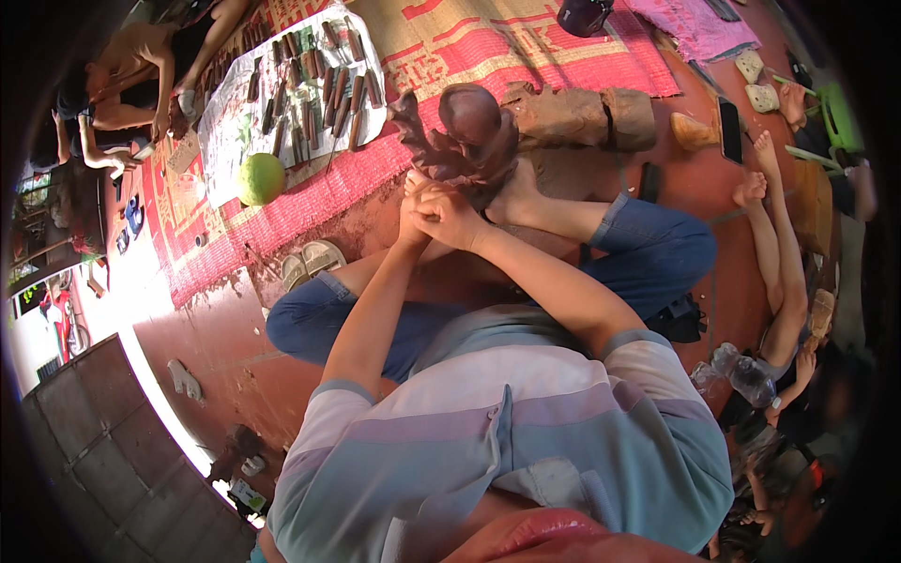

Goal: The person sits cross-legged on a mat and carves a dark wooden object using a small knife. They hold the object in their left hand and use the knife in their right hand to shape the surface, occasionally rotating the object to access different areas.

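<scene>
A dark brown wood carving [457, 141], with a smooth rounded part and a jagged, leaf-like side, rests on the floor just beyond my crossed legs. Against its near edge are both my hands, close together. My left hand [413, 208] has its fingers curled at the carving's lower left. Partly over it lies my right hand [450, 218], also closed. Whatever they grip, if anything, is hidden behind the fingers. My bare foot [516, 195] touches or nearly touches the carving's right side.
Several wood-handled carving tools [339, 94] lie on a white sheet [225, 131] over a red patterned mat [450, 56]. Nearby are a green round fruit [261, 179], sandals [319, 259], a log [563, 117] and a phone [730, 131]. Other people sit left and right.
</scene>
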Tool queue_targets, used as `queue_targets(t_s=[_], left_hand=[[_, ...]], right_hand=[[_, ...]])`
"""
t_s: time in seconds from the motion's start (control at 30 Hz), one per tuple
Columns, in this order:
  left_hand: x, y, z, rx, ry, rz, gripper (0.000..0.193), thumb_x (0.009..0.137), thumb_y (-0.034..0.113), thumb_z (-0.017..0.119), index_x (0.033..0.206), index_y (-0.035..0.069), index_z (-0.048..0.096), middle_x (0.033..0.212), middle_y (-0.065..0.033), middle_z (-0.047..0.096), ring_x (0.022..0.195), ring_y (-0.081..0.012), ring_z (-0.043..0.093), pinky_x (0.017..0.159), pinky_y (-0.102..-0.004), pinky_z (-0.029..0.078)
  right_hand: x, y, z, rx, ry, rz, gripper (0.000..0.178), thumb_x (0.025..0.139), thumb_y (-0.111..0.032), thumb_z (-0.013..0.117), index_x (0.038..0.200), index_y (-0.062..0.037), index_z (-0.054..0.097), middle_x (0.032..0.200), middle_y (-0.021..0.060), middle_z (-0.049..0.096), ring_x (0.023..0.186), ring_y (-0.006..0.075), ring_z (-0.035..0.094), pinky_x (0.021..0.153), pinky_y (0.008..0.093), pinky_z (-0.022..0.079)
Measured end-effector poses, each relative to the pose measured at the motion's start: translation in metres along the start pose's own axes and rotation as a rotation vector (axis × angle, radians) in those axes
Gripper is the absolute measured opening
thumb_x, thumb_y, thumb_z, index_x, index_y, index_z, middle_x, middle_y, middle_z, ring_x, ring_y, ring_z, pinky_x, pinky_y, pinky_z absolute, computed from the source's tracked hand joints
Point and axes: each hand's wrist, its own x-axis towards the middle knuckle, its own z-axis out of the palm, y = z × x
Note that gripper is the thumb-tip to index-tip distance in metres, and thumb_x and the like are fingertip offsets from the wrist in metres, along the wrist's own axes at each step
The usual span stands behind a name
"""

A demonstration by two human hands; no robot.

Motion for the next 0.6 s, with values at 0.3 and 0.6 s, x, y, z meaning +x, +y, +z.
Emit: queue_targets(t_s=[0.3,0.6], left_hand=[[-0.014,0.036,-0.015,-0.25,-0.121,-0.195,0.023,0.074,0.015,0.061,0.095,0.006,0.063,0.086,-0.0106,0.066,0.076,-0.0232,0.065,0.066,-0.033,0.05],[-0.039,0.088,-0.024,-0.159,-0.245,-0.11,0.014,0.08,0.015,0.059,0.087,0.005,0.065,0.082,-0.0121,0.063,0.078,-0.0269,0.061,0.076,-0.0365,0.048]], right_hand=[[-0.023,-0.009,-0.008,0.049,-0.175,0.187,0.02,0.073,-0.011,0.065,0.058,-0.0039,0.053,0.059,0.0078,0.048,0.062,0.0252,0.049,0.058,0.0341,0.039],[-0.044,-0.062,-0.112,0.045,-0.318,0.461,0.022,0.088,-0.026,0.058,0.094,-0.0062,0.067,0.081,0.0037,0.061,0.07,0.0162,0.057,0.067,0.0263,0.047]])
